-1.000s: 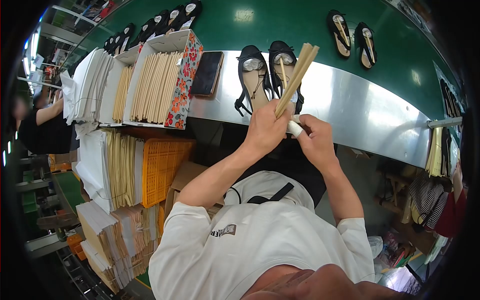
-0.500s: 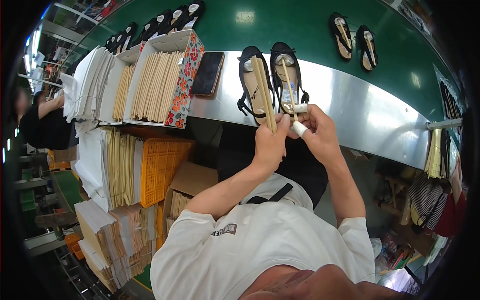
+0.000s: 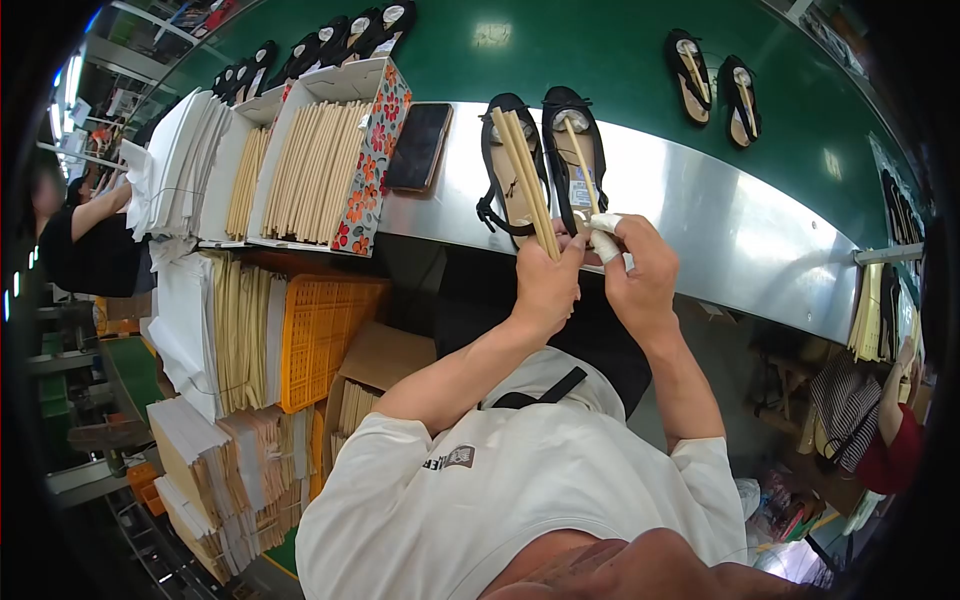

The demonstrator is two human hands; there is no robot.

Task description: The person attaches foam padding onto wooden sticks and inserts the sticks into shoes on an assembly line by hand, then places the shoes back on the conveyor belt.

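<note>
Head view: sticks being held at a sandal

Right of the phone [image 3: 420, 147], a stick [image 3: 582, 165] is being cradled by a black sandal [image 3: 567, 165] on the surface [image 3: 720, 220]. A bundle of sticks [image 3: 523, 175] is being clasped in the left hand [image 3: 548, 288]. The right hand [image 3: 642, 270] is being held narrowed; whether the stick is being pinched cannot be told. Light, stiff, snappable wood is being suggested, with end-holding being favoured.

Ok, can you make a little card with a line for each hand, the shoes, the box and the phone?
Left hand: holds a bundle of sticks
Right hand: white wraps on fingertips, at the near end of a thin stick
Near shoes: black pair; thin stick in one, bundle over the other
Far shoes: black pair on green table
Box: flowery side, sticks inside
Phone: between box and near shoes
</note>
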